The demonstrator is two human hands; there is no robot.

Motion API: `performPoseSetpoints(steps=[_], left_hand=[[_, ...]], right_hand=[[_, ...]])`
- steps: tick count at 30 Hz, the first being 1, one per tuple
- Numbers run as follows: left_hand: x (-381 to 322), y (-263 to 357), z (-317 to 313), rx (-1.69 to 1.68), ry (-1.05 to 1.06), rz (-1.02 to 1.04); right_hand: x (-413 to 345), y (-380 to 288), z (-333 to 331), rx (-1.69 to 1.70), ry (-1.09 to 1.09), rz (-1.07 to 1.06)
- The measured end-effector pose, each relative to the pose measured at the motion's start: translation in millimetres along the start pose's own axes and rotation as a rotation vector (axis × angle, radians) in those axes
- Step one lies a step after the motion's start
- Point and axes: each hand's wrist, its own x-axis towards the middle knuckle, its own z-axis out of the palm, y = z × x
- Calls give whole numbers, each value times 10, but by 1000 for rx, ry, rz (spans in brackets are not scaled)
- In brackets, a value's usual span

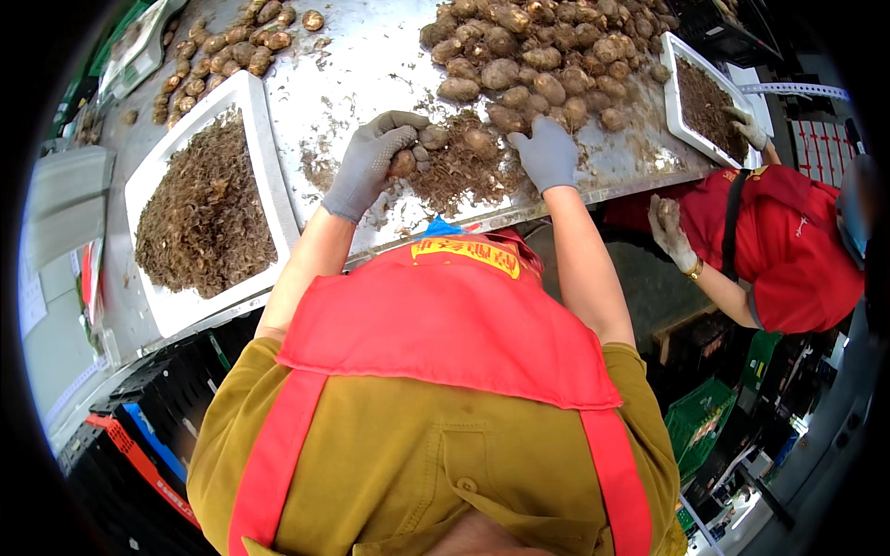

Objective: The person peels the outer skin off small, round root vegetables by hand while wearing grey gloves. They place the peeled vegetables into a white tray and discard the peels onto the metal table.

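My left hand [375, 160], in a grey knit glove with a dotted palm, is curled around a small brown taro corm [402, 164]. Another small corm [434, 137] shows at its thumb and index fingertips. My right hand [549, 154], gloved the same way, reaches to the near edge of a large heap of hairy taro corms [549, 59]. Its fingertips are hidden against the corms, so its grip is unclear. Between my hands lies a patch of loose brown husk fibre [459, 170], with a rounded corm [480, 141] on it.
At left, a white foam box [274, 181] holds a mound of husk scraps [208, 215]. Cleaner corms [236, 52] lie scattered beyond it on the metal table [348, 42]. On my right, a co-worker in red [772, 236] has a gloved hand in another foam tray [671, 104]. Black crates [160, 396] stand below the table.
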Motion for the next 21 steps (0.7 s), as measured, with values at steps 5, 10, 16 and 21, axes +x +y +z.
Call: performPoseSetpoints(steps=[5, 10, 16, 21], left_hand=[[7, -30, -127, -21, -8, -13], [66, -113, -197, 93, 97, -20], [-15, -3, 2, 155, 55, 18], [29, -55, -95, 156, 78, -10]], right_hand=[[-30, 174, -15, 139, 8, 108], [-157, -7, -163, 278, 148, -73], [-221, -285, 100, 55, -81, -186], [-218, -54, 2, 636, 34, -231]])
